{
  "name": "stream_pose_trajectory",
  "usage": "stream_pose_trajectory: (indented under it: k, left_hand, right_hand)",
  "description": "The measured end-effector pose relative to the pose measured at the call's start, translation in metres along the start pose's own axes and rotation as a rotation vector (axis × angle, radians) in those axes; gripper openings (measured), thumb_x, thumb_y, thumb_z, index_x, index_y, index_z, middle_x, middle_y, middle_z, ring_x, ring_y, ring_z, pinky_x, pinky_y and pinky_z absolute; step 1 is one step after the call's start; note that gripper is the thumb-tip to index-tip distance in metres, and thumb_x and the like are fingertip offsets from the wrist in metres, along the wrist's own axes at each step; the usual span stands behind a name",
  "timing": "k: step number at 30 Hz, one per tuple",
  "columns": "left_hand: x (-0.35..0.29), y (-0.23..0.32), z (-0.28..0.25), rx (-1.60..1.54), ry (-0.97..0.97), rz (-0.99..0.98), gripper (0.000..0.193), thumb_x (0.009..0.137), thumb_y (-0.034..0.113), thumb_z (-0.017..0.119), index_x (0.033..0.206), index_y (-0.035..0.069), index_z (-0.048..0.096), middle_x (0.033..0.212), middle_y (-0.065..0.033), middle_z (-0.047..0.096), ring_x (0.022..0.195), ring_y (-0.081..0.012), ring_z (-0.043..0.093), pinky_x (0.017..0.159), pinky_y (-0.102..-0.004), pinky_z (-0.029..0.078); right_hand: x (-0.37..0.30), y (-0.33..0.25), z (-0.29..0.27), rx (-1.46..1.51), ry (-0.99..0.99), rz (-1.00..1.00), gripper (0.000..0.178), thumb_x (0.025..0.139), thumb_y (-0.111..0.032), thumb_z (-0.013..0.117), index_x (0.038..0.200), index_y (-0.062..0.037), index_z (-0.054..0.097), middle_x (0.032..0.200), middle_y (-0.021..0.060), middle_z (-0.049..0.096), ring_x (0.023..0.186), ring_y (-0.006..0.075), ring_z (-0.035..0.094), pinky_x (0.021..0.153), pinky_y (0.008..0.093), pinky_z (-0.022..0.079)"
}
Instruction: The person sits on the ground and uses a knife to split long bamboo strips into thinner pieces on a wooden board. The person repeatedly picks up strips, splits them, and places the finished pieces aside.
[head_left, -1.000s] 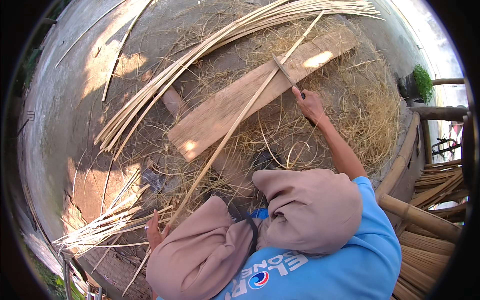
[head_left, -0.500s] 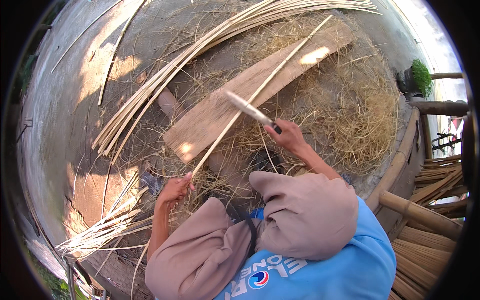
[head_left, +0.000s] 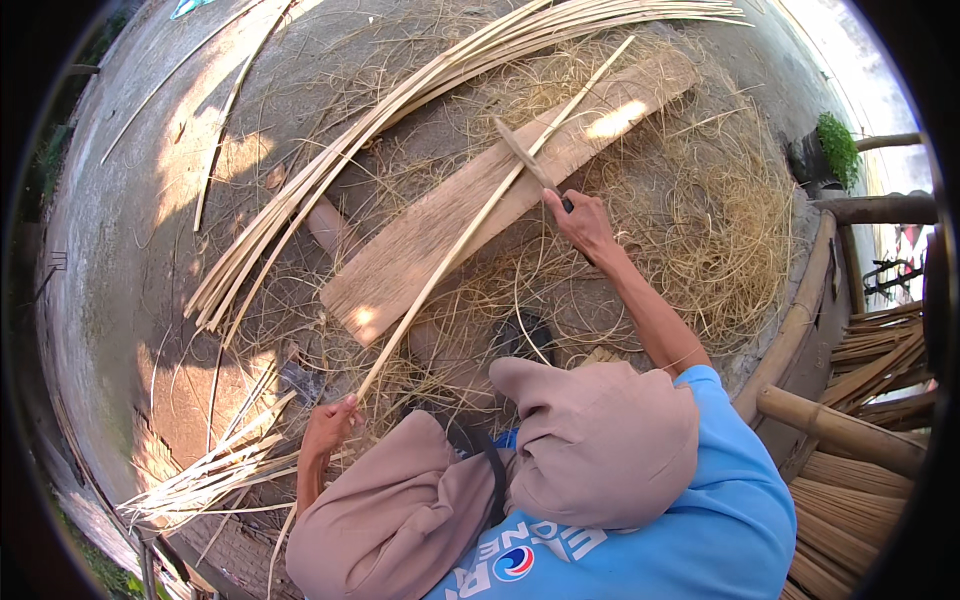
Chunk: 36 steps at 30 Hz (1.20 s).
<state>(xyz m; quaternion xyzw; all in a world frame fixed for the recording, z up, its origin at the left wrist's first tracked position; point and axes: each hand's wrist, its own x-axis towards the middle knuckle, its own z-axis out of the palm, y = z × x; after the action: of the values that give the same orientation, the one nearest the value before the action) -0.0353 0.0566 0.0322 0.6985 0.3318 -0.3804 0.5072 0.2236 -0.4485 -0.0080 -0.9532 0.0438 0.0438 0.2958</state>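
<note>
My left hand (head_left: 331, 425) is closed around the near end of a long pale bamboo strip (head_left: 455, 250), beside my left knee. The strip slants up and to the right across a flat wooden board (head_left: 420, 240), its far end lying past the board's middle. My right hand (head_left: 583, 222) grips a knife (head_left: 524, 155) by its dark handle. The blade crosses over the strip above the board; whether its edge touches the strip I cannot tell.
Thin curly shavings (head_left: 730, 250) cover the ground around the board. A bundle of long strips (head_left: 350, 140) curves along the board's far side. More pale strips (head_left: 215, 470) lie at the lower left. Bamboo poles (head_left: 840, 430) and stacked strips (head_left: 850, 510) stand at right.
My right hand and the knife have moved away from me, farther up the strip. My left hand has drawn slightly back and down with the strip's near end.
</note>
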Motion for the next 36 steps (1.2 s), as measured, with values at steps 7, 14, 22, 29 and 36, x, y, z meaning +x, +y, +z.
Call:
stream_pose_trajectory:
  k: [7,14,22,29,36]
  left_hand:
    - [-0.046,-0.061,-0.045,0.079,0.043,-0.077,0.055,0.100,0.050,0.065,0.074,0.002,0.073,0.053,0.0062,0.043,0.047,-0.0049,0.035,0.045,-0.0272,0.023]
    - [-0.047,-0.016,0.026,0.241,0.146,0.149,0.053,0.106,0.044,0.056,0.074,0.004,0.067,0.053,-0.0028,0.047,0.053,-0.0140,0.045,0.053,-0.0328,0.036]
    - [-0.016,-0.061,0.086,0.667,0.634,0.425,0.044,0.106,0.040,0.056,0.084,0.005,0.070,0.058,-0.0112,0.050,0.054,-0.0193,0.048,0.054,-0.0363,0.039]
    - [-0.025,-0.053,0.052,0.418,0.418,0.469,0.038,0.105,0.039,0.059,0.090,0.007,0.072,0.060,-0.0105,0.052,0.054,-0.0204,0.048,0.055,-0.0369,0.039]
    - [0.032,0.051,0.139,0.451,0.523,0.631,0.032,0.104,0.038,0.061,0.097,0.009,0.074,0.062,-0.0098,0.054,0.055,-0.0215,0.049,0.055,-0.0374,0.040]
  right_hand:
    - [0.039,0.056,-0.047,-0.140,-0.024,-0.010,0.065,0.098,-0.063,0.059,0.080,-0.0012,0.069,0.059,0.0107,0.063,0.051,0.0198,0.060,0.050,0.0413,0.049]
    - [0.035,0.032,-0.029,-0.018,-0.005,0.027,0.071,0.100,-0.061,0.057,0.068,0.0027,0.062,0.056,0.0175,0.060,0.052,0.0272,0.058,0.053,0.0447,0.047]
    - [-0.072,-0.017,0.013,-0.013,-0.265,-0.173,0.061,0.099,-0.059,0.060,0.080,-0.0014,0.064,0.064,0.0167,0.064,0.059,0.0340,0.065,0.060,0.0478,0.054]
    - [-0.062,-0.015,0.005,-0.087,-0.184,-0.333,0.063,0.098,-0.060,0.061,0.073,-0.0023,0.060,0.063,0.0178,0.063,0.058,0.0334,0.066,0.057,0.0479,0.053]
    - [0.041,0.027,-0.039,-0.091,0.085,0.136,0.070,0.096,-0.066,0.059,0.072,-0.0006,0.061,0.065,0.0205,0.064,0.060,0.0359,0.065,0.060,0.0486,0.051]
